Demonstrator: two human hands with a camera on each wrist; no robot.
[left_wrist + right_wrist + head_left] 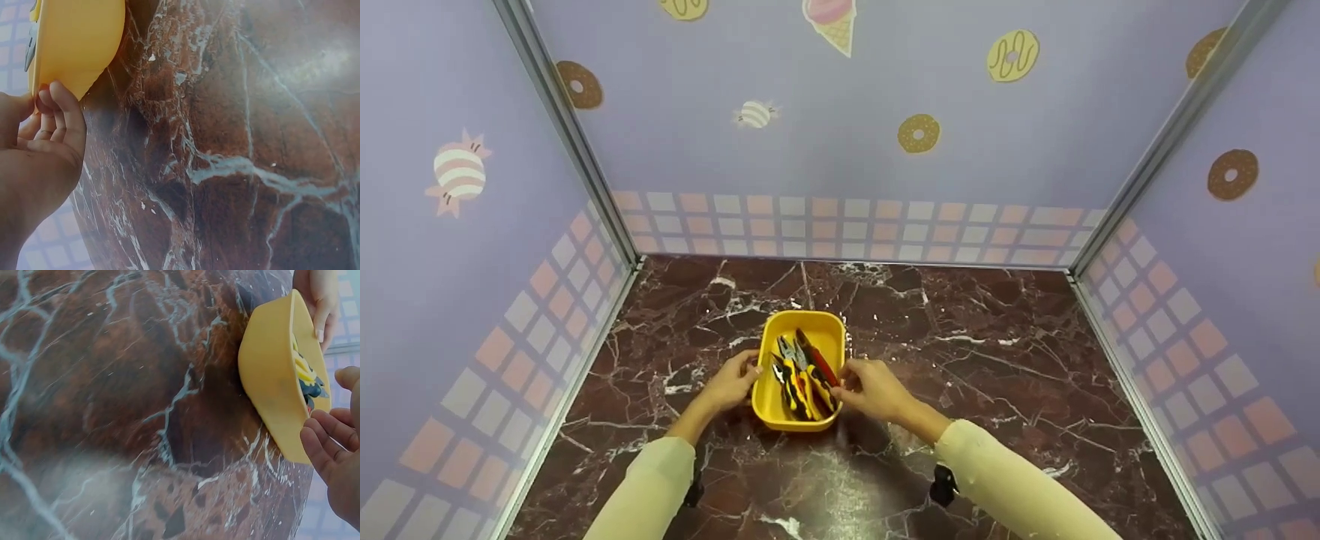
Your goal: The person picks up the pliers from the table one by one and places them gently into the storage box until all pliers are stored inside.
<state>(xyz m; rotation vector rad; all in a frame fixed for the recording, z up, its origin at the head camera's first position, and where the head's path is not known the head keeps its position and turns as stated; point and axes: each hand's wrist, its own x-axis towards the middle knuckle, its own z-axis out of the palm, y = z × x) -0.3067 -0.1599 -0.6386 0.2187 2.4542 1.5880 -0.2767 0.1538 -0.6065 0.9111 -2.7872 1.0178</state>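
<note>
A yellow plastic bin (800,424) stands on the marbled surface, holding several pliers (795,379) with yellow-and-black handles and one tool with a red handle (823,367). My left hand (733,381) pinches the bin's left rim. In the left wrist view, that hand (48,140) has its thumb on one side of the rim and curled fingers against the outer wall. At the right rim is my right hand (877,390), close to the red handle. The right wrist view shows its fingertips (315,427) by the rim, with the thumb held apart from them.
Dark red marbled tabletop (960,360) surrounds the bin. Lilac panels printed with sweets rise at the back (840,150), left (435,247) and right (1245,247), joined by grey metal corner posts (577,150).
</note>
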